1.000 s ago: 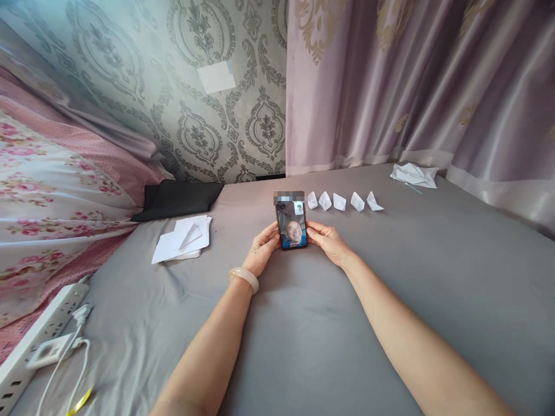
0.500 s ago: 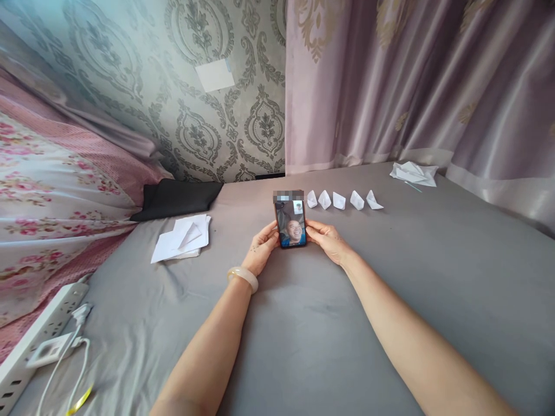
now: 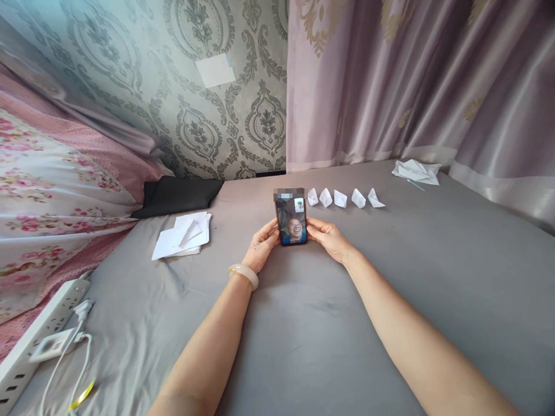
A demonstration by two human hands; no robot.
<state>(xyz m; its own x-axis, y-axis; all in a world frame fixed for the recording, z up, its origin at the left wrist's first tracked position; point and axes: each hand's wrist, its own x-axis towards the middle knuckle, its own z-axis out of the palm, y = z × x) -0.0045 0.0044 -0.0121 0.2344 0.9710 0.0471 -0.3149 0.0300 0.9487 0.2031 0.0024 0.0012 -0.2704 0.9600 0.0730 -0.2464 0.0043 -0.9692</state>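
A smartphone (image 3: 291,218) stands upright between my hands, its lit screen toward me with a video call showing a person and a small inset picture. My left hand (image 3: 262,246) grips the phone's left edge, fingers behind it; a pale bangle circles that wrist. On the opposite edge, my right hand (image 3: 328,238) pinches the phone between thumb and fingers. Just right of the phone, several folded white paper shapes (image 3: 340,199) stand in a row on the grey sheet (image 3: 303,346).
White paper sheets (image 3: 167,245) lie at left, near a folded black cloth (image 3: 182,193). More white paper (image 3: 417,171) and a thin teal stick (image 3: 416,185) are at back right. A power strip (image 3: 41,335) with plugged white cables (image 3: 56,375) sits at front left, beside floral fabric (image 3: 56,225).
Both hands keep holding the phone in the same place. The view has shifted very slightly, and the person on the screen has moved a little.
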